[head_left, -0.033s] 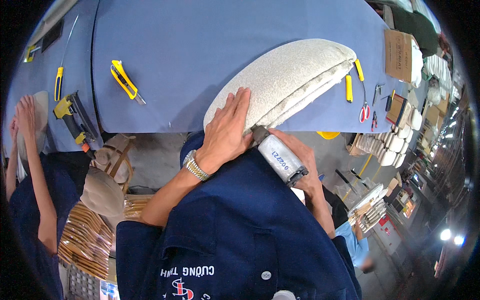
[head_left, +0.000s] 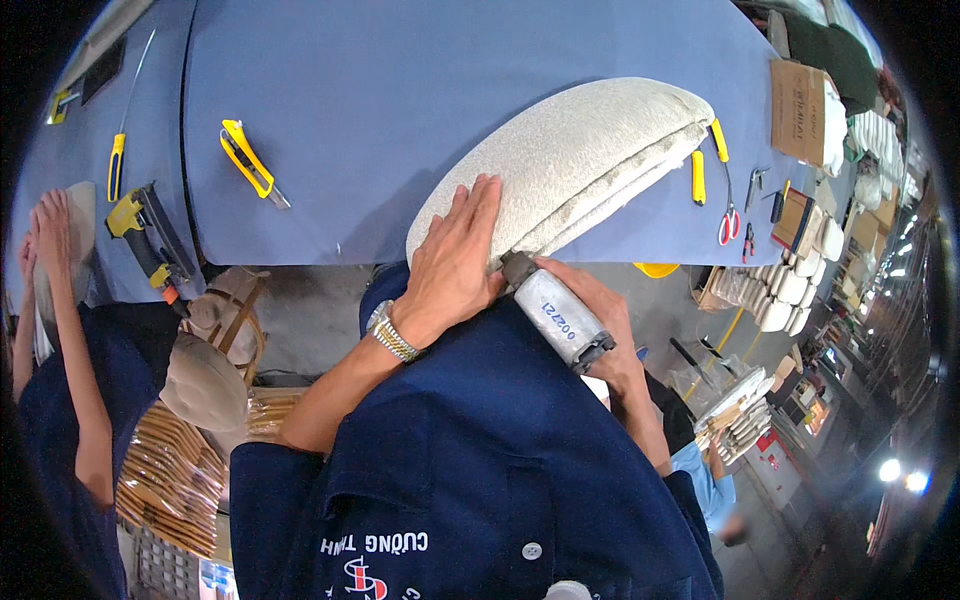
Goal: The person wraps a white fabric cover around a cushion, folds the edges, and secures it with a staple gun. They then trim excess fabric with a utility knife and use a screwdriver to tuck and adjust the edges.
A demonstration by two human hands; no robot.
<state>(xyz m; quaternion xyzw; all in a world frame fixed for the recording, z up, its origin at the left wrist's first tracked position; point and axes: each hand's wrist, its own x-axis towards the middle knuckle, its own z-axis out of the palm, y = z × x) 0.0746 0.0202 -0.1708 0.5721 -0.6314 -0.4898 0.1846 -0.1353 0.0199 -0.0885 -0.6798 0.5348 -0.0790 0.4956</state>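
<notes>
A padded seat cushion in pale, mottled fabric lies tilted at the table's near edge, its open fabric seam facing right and toward me. My left hand lies flat on the cushion's near-left end, fingers stretched out and the thumb by its lower edge. My right hand is wrapped round a staple gun with a silver-grey metal body. The gun's dark nose meets the cushion's near corner, close to my left thumb. Most of my right fingers are hidden behind the gun.
On the blue table lie a yellow utility knife, another staple gun, a screwdriver, and red-handled scissors. A co-worker's hands are at far left. A cardboard box stands at the right; stacked cushions lie beyond.
</notes>
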